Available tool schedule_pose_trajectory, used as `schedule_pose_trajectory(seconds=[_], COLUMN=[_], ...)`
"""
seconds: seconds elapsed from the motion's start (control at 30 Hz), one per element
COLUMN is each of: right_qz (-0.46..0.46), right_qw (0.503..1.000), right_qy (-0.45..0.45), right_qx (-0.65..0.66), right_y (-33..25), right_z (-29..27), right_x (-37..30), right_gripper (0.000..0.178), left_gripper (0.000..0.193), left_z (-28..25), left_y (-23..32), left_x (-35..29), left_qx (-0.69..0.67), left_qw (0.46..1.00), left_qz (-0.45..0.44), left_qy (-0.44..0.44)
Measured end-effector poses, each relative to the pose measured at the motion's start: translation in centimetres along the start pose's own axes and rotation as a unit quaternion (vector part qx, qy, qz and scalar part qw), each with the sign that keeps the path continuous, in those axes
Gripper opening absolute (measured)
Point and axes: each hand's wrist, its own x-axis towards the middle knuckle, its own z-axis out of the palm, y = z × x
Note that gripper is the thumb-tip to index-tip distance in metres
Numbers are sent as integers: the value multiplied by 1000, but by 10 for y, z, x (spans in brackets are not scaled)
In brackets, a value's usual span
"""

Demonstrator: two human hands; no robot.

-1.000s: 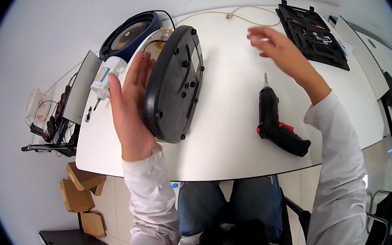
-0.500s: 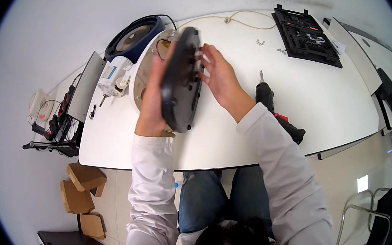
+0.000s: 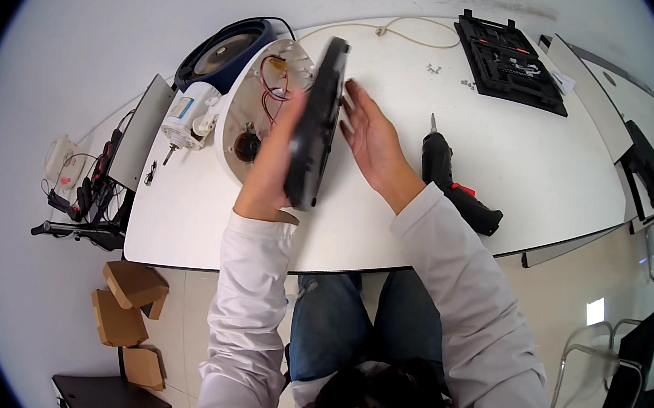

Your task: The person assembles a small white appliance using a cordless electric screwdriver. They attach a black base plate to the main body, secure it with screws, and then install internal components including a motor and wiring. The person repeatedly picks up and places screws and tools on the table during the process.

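My left hand (image 3: 269, 172) grips a thick black plate (image 3: 318, 123) with a rounded outline, held on edge above the table. Its face toward the right is seen almost edge-on and slightly blurred. My right hand (image 3: 374, 147) is open beside that face, fingers stretched out and holding nothing; whether the fingertips touch the plate I cannot tell. Behind my left hand lies a white plastic housing (image 3: 231, 132), hollow side up, with red and dark wires (image 3: 271, 91) and a round black part (image 3: 247, 146) inside. My left hand and the plate hide its right side.
A white motor unit (image 3: 191, 114) with a metal shaft and a blue round unit (image 3: 186, 70) stand left of the housing. On the right lies a black power screwdriver (image 3: 439, 164). Farther back are small screws (image 3: 433, 69), a pale cord (image 3: 420, 40) and an open black tool case (image 3: 513, 68).
The black plate has turned more edge-on and shifted slightly, uncovering more of the housing's wires. My right hand's fingers have straightened and moved off the plate's face.
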Motion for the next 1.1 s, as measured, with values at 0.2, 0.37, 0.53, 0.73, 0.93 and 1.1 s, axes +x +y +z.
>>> schedule_pose_trajectory(seconds=[0.2,0.37,0.53,0.73,0.93,1.1], right_qz=[-24,24,5,5,-30,-72], right_qw=[991,989,996,997,998,993], right_qy=[95,44,39,18,46,78], right_qx=[90,136,81,74,11,-59], right_y=[9,11,1,-12,-6,-3], right_z=[3,1,3,-6,-3,-5], right_x=[11,15,0,-5,-8,-12], right_gripper=[50,49,42,47,45,44], left_gripper=[60,72,86,96,88,85], left_z=[11,16,10,25,21,18], left_y=[-4,-28,-49,-35,-39,-34], left_x=[-5,6,15,-6,-1,1], left_qx=[74,181,169,194,220,185], left_qw=[997,974,972,972,964,972], left_qz=[-17,104,161,121,146,140], left_qy=[5,90,7,47,44,36])
